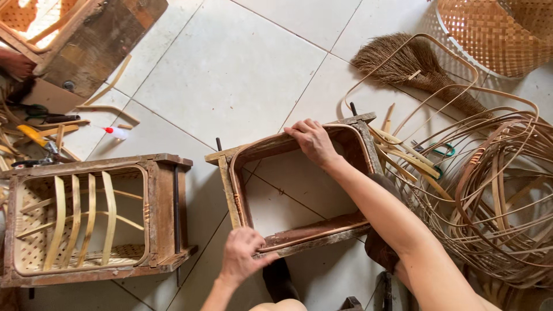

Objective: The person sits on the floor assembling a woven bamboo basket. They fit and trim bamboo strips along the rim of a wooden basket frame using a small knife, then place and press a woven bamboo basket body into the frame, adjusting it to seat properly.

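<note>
At the centre of the frame a wooden frame (pixel 299 190) lies flat on the tiled floor (pixel 230 75), a bent strip (pixel 271 144) lining its inside. The right hand (pixel 313 141) presses on the far rail, fingers curled over the strip, seemingly to keep it tight against the wood. The left hand (pixel 245 256) grips the near rail, thumb on top, steadying the frame. At lower left a second frame (pixel 92 219) holds a half-woven basket (pixel 80 222). A tangle of cane coils (pixel 495 196) crowds the right side, just beside the right arm; a broom (pixel 409 69) and a woven basket (pixel 495 34) lie beyond it, tools (pixel 37 135) at far left.
</note>
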